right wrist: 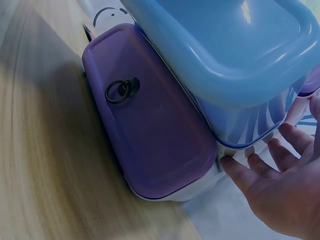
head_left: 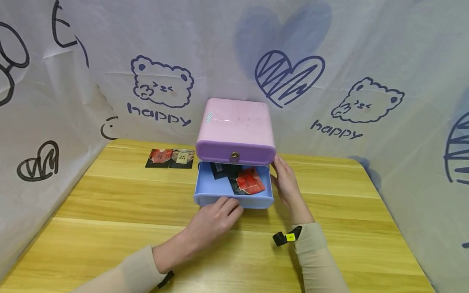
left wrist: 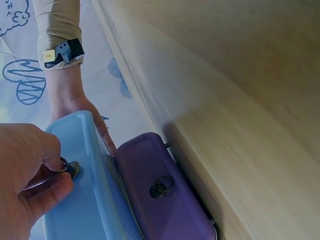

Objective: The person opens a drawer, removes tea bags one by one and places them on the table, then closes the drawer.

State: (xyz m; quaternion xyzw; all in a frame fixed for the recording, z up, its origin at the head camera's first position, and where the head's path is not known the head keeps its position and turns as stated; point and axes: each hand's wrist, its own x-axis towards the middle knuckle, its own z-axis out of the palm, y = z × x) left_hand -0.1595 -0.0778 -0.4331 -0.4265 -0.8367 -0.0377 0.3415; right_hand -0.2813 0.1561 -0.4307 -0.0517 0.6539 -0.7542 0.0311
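Note:
A small pink and purple drawer cabinet (head_left: 238,120) stands on the table, its blue middle drawer (head_left: 210,187) pulled out. At the blue front, my left hand (head_left: 214,219) pinches a small metal ring pull (left wrist: 66,167) between thumb and finger. My right hand (head_left: 286,179) rests along the cabinet's right side, fingers extended against it, as the right wrist view shows. In the drawer lie a red and black packet (head_left: 250,181) and a darker packet (head_left: 221,170). The purple lower drawer (right wrist: 150,120) is closed, its ring pull (right wrist: 117,91) hanging free.
Two flat packets, one red and black (head_left: 159,158) and one black with a pale label (head_left: 182,158), lie on the wooden table (head_left: 128,207) left of the cabinet. A white printed sheet (head_left: 227,49) hangs close behind the cabinet.

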